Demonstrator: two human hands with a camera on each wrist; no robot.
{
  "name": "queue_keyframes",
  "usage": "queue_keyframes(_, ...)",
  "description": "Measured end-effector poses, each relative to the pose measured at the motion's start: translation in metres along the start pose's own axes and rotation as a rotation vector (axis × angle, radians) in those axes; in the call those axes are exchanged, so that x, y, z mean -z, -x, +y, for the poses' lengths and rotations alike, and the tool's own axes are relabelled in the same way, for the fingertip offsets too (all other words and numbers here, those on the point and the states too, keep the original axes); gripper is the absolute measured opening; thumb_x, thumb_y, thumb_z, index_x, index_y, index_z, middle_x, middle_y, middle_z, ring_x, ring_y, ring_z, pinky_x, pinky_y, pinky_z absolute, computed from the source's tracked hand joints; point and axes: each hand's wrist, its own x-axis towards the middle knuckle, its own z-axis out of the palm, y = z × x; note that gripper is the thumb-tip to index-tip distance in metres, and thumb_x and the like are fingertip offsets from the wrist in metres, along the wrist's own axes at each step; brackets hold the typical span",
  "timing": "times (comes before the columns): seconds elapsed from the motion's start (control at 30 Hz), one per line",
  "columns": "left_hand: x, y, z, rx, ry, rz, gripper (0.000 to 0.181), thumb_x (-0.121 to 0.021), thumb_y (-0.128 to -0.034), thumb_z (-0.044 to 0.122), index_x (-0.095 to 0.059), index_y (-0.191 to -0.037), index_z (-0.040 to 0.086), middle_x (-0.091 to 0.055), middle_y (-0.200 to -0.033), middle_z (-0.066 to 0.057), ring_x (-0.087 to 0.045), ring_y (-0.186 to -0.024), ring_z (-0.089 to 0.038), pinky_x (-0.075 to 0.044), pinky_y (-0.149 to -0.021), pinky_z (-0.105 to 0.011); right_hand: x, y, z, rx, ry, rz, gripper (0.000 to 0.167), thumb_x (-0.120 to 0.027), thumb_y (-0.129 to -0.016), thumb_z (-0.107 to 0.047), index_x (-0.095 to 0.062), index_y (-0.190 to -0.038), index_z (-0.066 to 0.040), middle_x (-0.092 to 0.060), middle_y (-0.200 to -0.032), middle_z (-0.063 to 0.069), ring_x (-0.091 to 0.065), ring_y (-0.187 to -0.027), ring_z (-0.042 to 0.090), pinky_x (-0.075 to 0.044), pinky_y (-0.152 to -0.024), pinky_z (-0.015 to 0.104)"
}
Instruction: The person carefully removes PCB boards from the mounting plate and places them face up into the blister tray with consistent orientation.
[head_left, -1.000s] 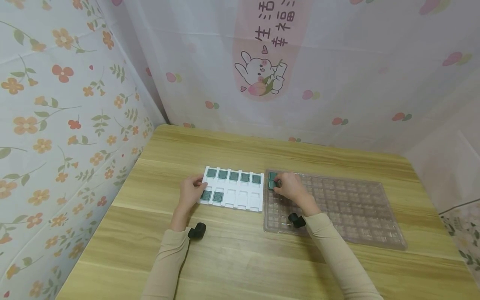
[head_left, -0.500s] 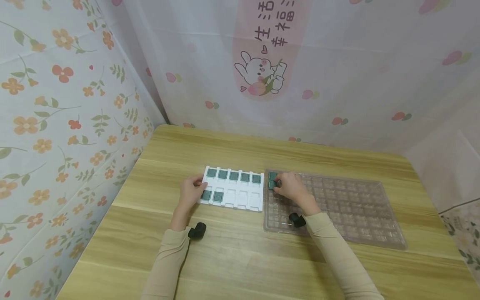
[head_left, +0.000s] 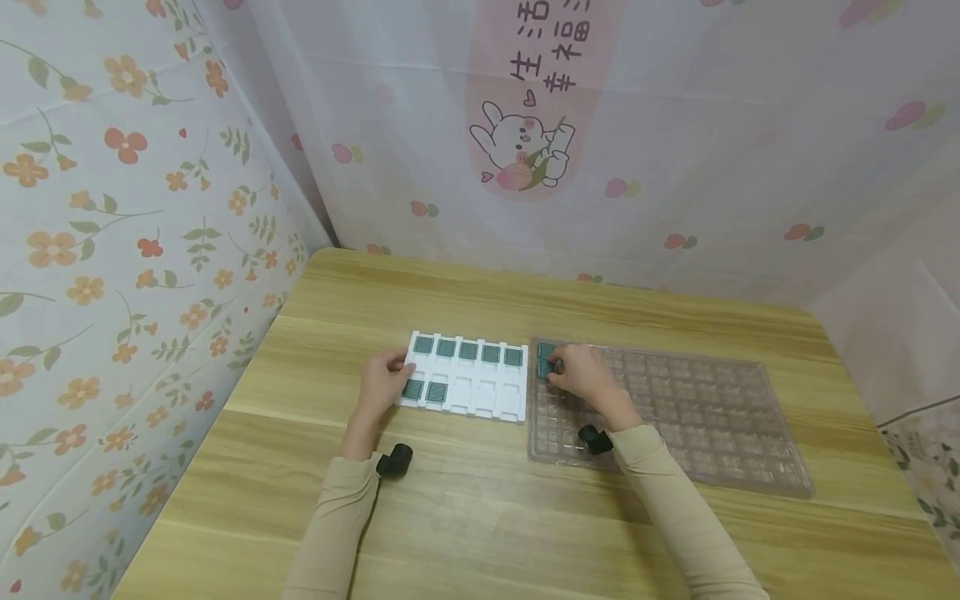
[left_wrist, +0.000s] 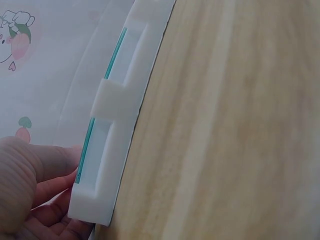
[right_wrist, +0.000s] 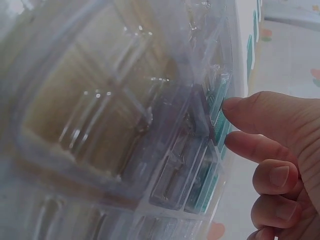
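Observation:
My left hand (head_left: 381, 387) holds the left end of a white plastic tray (head_left: 467, 373), its thumb at the edge and fingers curled against the end wall. Square green chips (head_left: 468, 352) fill the tray's far row, and two more lie at the left of the near row. Over the far left corner of a clear compartment tray (head_left: 697, 417), my right hand (head_left: 588, 373) pinches a green chip (head_left: 543, 369) between thumb and index finger. Another green chip (head_left: 546, 351) sits in the pocket just beyond. In the right wrist view, the thumb and index fingertips touch the green piece (right_wrist: 218, 102).
Both trays lie side by side on a wooden table (head_left: 450, 500), a narrow gap between them. A patterned curtain (head_left: 420, 125) hangs behind the far table edge. Black wrist cameras (head_left: 395, 461) stick out from both sleeves.

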Motion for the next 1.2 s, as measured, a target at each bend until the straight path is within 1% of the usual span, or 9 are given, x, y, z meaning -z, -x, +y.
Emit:
queue_keyframes(0.23, 0.0003, 0.0006, 0.0006, -0.001, 0.003, -0.004, 0.034, -0.065, -0.0833, -0.001, -0.06, -0.116, -0.011, -0.062, -0.1, -0.024, -0.057, -0.087, -0.029, -0.049, -0.073, -0.031, -0.0004, 0.0002, -0.0002, 0.012, 0.007, -0.005, 0.024, -0.073, -0.079, -0.014, -0.07, -0.098, 0.001, -0.063, -0.073, 0.005, -0.042, -0.052, 0.009, -0.032, -0.047, 0.021)
queue_keyframes(0.43, 0.0003, 0.0008, 0.0011, -0.005, 0.001, 0.0, 0.034, -0.065, -0.0829, -0.002, -0.06, -0.115, -0.011, -0.062, -0.099, -0.024, -0.057, -0.087, -0.03, -0.048, -0.074, -0.033, -0.0007, 0.0012, 0.0001, 0.023, 0.004, 0.013, 0.024, -0.073, -0.079, -0.014, -0.07, -0.098, 0.002, -0.063, -0.071, 0.005, -0.04, -0.049, 0.008, -0.031, -0.046, 0.021)
queue_keyframes(0.6, -0.0005, 0.0006, 0.0008, -0.017, -0.014, 0.011, 0.031, -0.065, -0.0828, -0.003, -0.061, -0.113, -0.011, -0.062, -0.097, -0.024, -0.058, -0.086, -0.03, -0.049, -0.074, -0.034, -0.0023, 0.0013, 0.0006, 0.013, 0.0, 0.026, 0.025, -0.074, -0.08, -0.015, -0.07, -0.099, 0.001, -0.067, -0.08, 0.011, -0.032, -0.043, 0.007, -0.027, -0.043, 0.02)
queue_keyframes(0.67, -0.0006, 0.0007, 0.0011, -0.019, -0.017, 0.016, 0.03, -0.065, -0.083, -0.002, -0.062, -0.112, -0.011, -0.063, -0.096, -0.024, -0.058, -0.086, -0.03, -0.049, -0.074, -0.035, -0.003, 0.001, 0.0009, 0.013, -0.006, 0.034, 0.025, -0.073, -0.08, -0.015, -0.07, -0.1, 0.001, -0.069, -0.086, 0.014, -0.029, -0.042, 0.006, -0.026, -0.042, 0.02)
queue_keyframes(0.83, -0.0008, 0.001, 0.0009, -0.024, -0.015, 0.02, 0.031, -0.065, -0.0823, -0.002, -0.062, -0.111, -0.011, -0.062, -0.095, -0.024, -0.058, -0.085, -0.03, -0.049, -0.073, -0.034, -0.0027, 0.0011, -0.0006, 0.01, -0.031, 0.043, 0.025, -0.073, -0.08, -0.015, -0.07, -0.1, 0.0, -0.069, -0.093, 0.016, -0.028, -0.041, 0.006, -0.027, -0.041, 0.02)
queue_keyframes(0.93, -0.001, 0.0009, 0.0006, -0.026, -0.011, 0.022, 0.031, -0.066, -0.0818, -0.002, -0.062, -0.111, -0.011, -0.062, -0.095, -0.024, -0.058, -0.085, -0.03, -0.049, -0.072, -0.034, -0.0021, 0.0011, -0.0022, 0.019, -0.035, 0.046, 0.025, -0.073, -0.08, -0.016, -0.07, -0.099, 0.0, -0.069, -0.088, 0.014, -0.028, -0.041, 0.006, -0.027, -0.042, 0.021)
queue_keyframes(1.0, -0.0009, 0.0008, 0.0009, -0.025, -0.009, 0.022, 0.031, -0.066, -0.082, -0.002, -0.062, -0.111, -0.011, -0.062, -0.095, -0.024, -0.058, -0.085, -0.03, -0.049, -0.072, -0.034, -0.0016, 0.0009, -0.0034, 0.024, -0.039, 0.045, 0.024, -0.073, -0.08, -0.015, -0.071, -0.099, -0.001, -0.068, -0.08, 0.012, -0.029, -0.041, 0.006, -0.027, -0.042, 0.021)
queue_keyframes(1.13, -0.0005, 0.0009, 0.0017, -0.022, -0.007, 0.023, 0.031, -0.065, -0.0821, -0.002, -0.062, -0.111, -0.011, -0.062, -0.094, -0.024, -0.058, -0.085, -0.031, -0.049, -0.073, -0.035, -0.0023, 0.0, -0.005, 0.035, -0.032, 0.049, 0.023, -0.073, -0.08, -0.015, -0.07, -0.099, -0.001, -0.061, -0.066, 0.005, -0.027, -0.04, 0.006, -0.027, -0.041, 0.02)
queue_keyframes(1.2, -0.0006, 0.0008, 0.0015, -0.022, -0.008, 0.024, 0.031, -0.065, -0.0822, -0.003, -0.062, -0.111, -0.011, -0.063, -0.094, -0.024, -0.058, -0.085, -0.031, -0.048, -0.073, -0.035, -0.003, -0.0002, -0.0061, 0.035, -0.044, 0.048, 0.024, -0.073, -0.08, -0.015, -0.07, -0.099, 0.0, -0.057, -0.062, 0.001, -0.027, -0.04, 0.006, -0.027, -0.041, 0.019)
